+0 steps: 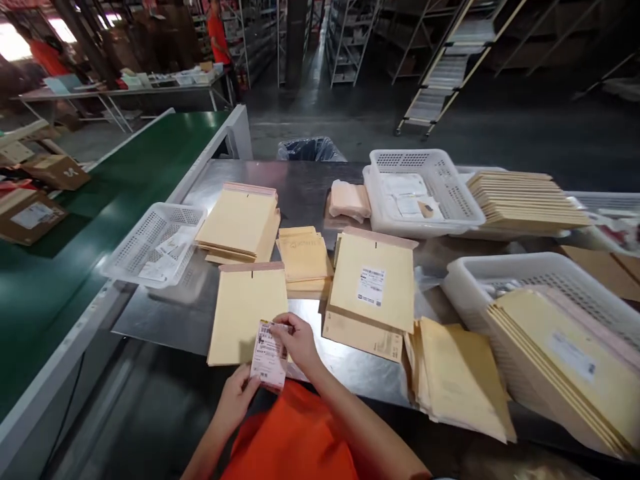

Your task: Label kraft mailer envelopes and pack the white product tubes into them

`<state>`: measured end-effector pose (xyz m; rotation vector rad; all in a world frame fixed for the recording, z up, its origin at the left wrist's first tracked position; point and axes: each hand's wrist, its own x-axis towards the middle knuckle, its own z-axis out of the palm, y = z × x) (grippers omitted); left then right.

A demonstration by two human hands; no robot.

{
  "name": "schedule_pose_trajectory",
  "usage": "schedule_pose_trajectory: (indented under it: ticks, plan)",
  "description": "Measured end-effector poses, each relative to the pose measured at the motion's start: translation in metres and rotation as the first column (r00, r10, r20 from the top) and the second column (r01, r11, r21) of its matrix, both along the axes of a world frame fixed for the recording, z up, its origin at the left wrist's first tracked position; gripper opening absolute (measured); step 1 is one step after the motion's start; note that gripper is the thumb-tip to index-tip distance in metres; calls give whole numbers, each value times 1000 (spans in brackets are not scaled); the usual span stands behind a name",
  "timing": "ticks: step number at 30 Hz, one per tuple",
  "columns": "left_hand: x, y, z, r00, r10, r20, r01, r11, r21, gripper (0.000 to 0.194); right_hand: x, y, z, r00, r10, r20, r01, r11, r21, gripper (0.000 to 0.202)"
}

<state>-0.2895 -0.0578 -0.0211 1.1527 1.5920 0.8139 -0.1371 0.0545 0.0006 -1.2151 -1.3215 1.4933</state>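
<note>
Between my two hands is a small stack of printed shipping labels (pixel 269 357), tilted in front of my body. My left hand (pixel 239 393) pinches the lower left corner with thumb and fingers. At the upper right edge, my right hand (pixel 299 340) grips the same labels. Just behind them lies a blank yellow padded envelope (pixel 250 300) with a pinkish flap strip at its top. To the right, another padded envelope (pixel 345 280) bears a white label (pixel 371 287) and rests on further envelopes.
A white basket (pixel 120 263) with papers stands left, beside a green conveyor (pixel 150 153) carrying cardboard boxes (pixel 30 217). More envelope stacks (pixel 240 217) lie behind. Baskets (pixel 415 160) and upright envelopes (pixel 530 200) line the right. A lined bin (pixel 310 150) stands beyond the table. Co-workers (pixel 219 37) are farther off.
</note>
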Motion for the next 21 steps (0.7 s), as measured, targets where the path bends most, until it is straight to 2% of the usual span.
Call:
schedule_pose_trajectory:
  ticks: [3, 5, 7, 9, 12, 15, 17, 19, 21]
  plan:
    - [-7, 12, 5, 977, 203, 59, -205, 978, 25, 54, -10, -10, 7, 994, 112, 17, -112, 994, -6, 15]
    - [-9, 27, 11, 948, 240, 208, -244, 970, -3, 42, -17, -16, 4, 983, 172, 58, -174, 984, 36, 16]
    - [-9, 41, 13, 900, 297, 318, -296, 954, -54, 36, -27, -15, -6, 982, 140, 126, -153, 982, 108, 16]
    - [-10, 46, 4, 851, 403, 335, -388, 914, -114, 41, -40, -2, -22, 983, 53, 174, -80, 984, 156, 16]
    - [-12, 26, -25, 823, 499, 270, -469, 866, -171, 50, -65, 35, -51, 948, -108, 300, 44, 976, 213, 15]
    - [-15, -19, -58, 844, 470, 261, -404, 875, -269, 60, -83, 70, -76, 812, -221, 541, 19, 935, 354, 15]
    - [-17, -51, -69, 893, 362, 267, -274, 909, -315, 65, -89, 80, -87, 745, -241, 622, -46, 912, 408, 16]
    - [-19, -72, -66, 938, 225, 263, -146, 946, -289, 61, -91, 77, -94, 694, -254, 674, -89, 899, 429, 16]
    - [-24, -75, -54, 970, 132, 202, -101, 982, -159, 53, -89, 63, -98, 614, -259, 746, -168, 880, 444, 31]
